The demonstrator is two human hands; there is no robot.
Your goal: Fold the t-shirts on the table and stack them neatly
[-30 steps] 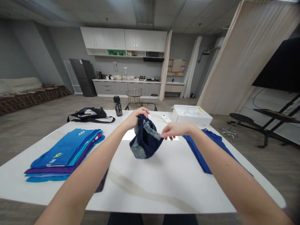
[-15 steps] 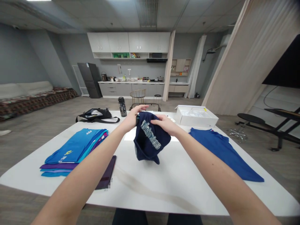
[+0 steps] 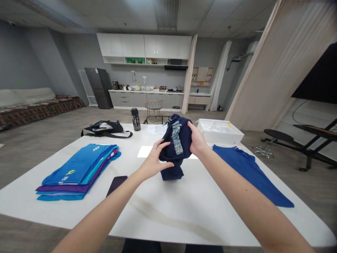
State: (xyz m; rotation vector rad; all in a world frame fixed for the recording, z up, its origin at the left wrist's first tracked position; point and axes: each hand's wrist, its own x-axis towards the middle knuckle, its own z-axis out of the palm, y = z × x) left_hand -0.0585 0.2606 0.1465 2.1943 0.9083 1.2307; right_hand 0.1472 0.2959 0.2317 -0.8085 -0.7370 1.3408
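A bunched navy garment point(image 3: 177, 137) with a pale patterned print hangs just above the middle of the table; its lower end droops close to the tabletop. My right hand point(image 3: 198, 140) grips its right side, fingers behind the cloth. At the left, my left hand point(image 3: 154, 160) has thumb and fingers apart, the fingertips against the garment's edge. To the left lies a stack of folded shirts point(image 3: 76, 165), bright blue on top with purple and other blue layers below. A blue shirt point(image 3: 247, 172) is spread flat on the right.
On the white table point(image 3: 168, 211) are a dark phone-like slab point(image 3: 116, 183), a black strap bag point(image 3: 105, 129), a dark bottle point(image 3: 136, 119), a paper sheet point(image 3: 155, 129) and an open white box point(image 3: 219, 133). A chair point(image 3: 154, 105) stands beyond the far edge.
The garment has shifted right and turned so its print stands more upright. My left hand has come down from its top to its left side; my right hand has moved to its right edge.
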